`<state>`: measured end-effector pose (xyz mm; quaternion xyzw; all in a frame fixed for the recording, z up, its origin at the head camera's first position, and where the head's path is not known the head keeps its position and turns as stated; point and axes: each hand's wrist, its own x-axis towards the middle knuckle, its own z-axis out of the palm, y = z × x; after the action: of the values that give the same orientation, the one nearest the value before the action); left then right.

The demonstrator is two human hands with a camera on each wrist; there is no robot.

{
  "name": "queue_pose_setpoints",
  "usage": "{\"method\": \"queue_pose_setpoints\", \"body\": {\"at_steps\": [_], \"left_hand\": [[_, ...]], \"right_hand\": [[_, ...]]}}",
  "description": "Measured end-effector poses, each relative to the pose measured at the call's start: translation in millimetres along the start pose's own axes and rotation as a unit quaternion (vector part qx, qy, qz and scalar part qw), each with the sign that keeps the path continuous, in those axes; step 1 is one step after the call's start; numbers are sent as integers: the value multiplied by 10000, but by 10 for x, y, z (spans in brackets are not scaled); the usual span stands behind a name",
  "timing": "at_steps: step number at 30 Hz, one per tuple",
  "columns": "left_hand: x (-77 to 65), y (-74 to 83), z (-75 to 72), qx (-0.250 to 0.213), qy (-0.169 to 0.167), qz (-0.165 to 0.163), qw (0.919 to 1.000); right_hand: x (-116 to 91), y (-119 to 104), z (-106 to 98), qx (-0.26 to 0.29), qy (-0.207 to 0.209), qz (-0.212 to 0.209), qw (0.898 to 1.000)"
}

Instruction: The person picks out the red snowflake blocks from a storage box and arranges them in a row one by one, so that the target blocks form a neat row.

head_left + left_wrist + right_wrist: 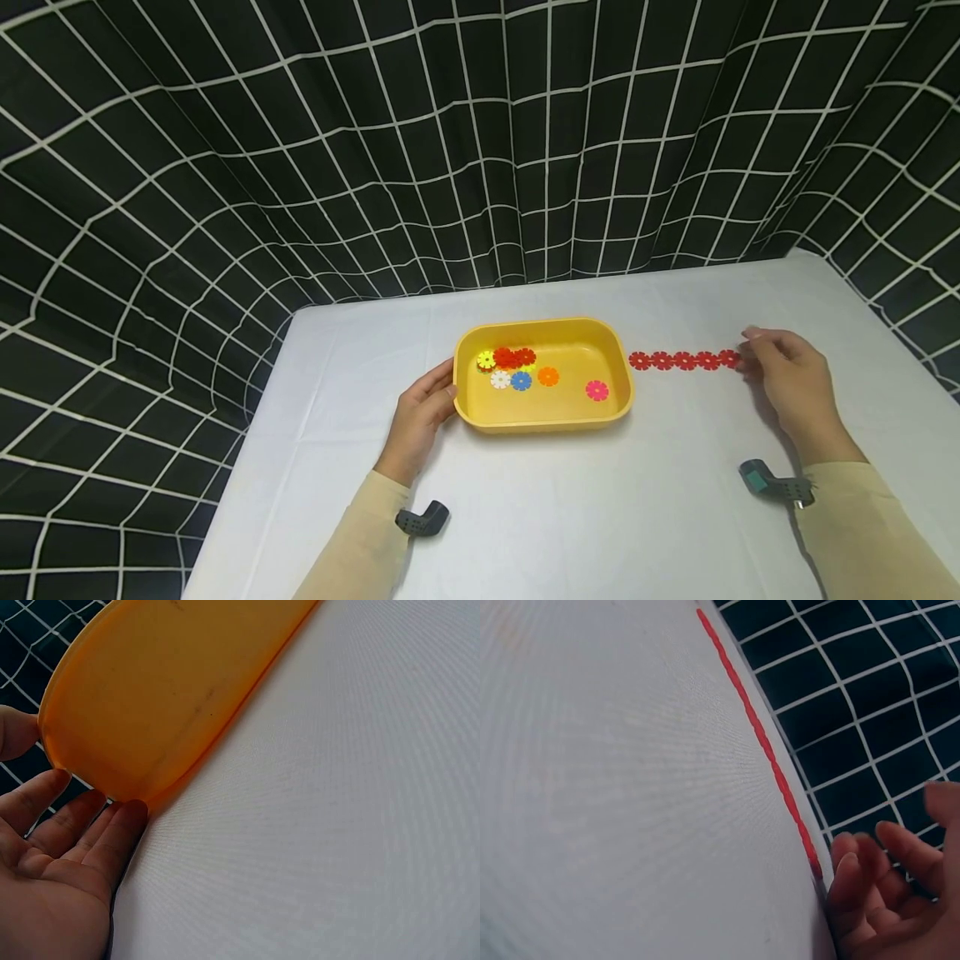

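A yellow plastic tray [543, 414] stands on the white table. My left hand [420, 417] rests against its left end; in the left wrist view, fairly straight fingers [120, 832] touch the end wall and the thumb meets the rim. To the tray's right lies a straight row of several red notched discs [684, 361], edge to edge. At the right end of that row is my right hand [795, 387]. In the right wrist view its fingers are loosely bent beside the red row [769, 750], with the thumb apart and nothing visible between them.
Inside the tray, yellow and red notched discs [507, 358] overlap at the left. A white disc [500, 380], blue disc [521, 381], orange disc [548, 377] and pink disc [597, 391] lie around them. A black curtain with white grid lines [480, 150] borders the table [570, 517].
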<state>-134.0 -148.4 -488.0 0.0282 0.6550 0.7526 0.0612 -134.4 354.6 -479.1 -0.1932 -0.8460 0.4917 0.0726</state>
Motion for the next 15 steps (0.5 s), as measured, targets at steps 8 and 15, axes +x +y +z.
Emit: {"method": "queue_pose_setpoints", "body": {"at_steps": [8, 15], "left_hand": [[4, 4, 8, -5, 10, 20, 10000], [0, 3, 10, -28, 30, 15, 10000]], "right_hand": [[-25, 3, -34, 1019, -181, -314, 9941], [-48, -34, -54, 1531, -577, -742, 9837]]}}
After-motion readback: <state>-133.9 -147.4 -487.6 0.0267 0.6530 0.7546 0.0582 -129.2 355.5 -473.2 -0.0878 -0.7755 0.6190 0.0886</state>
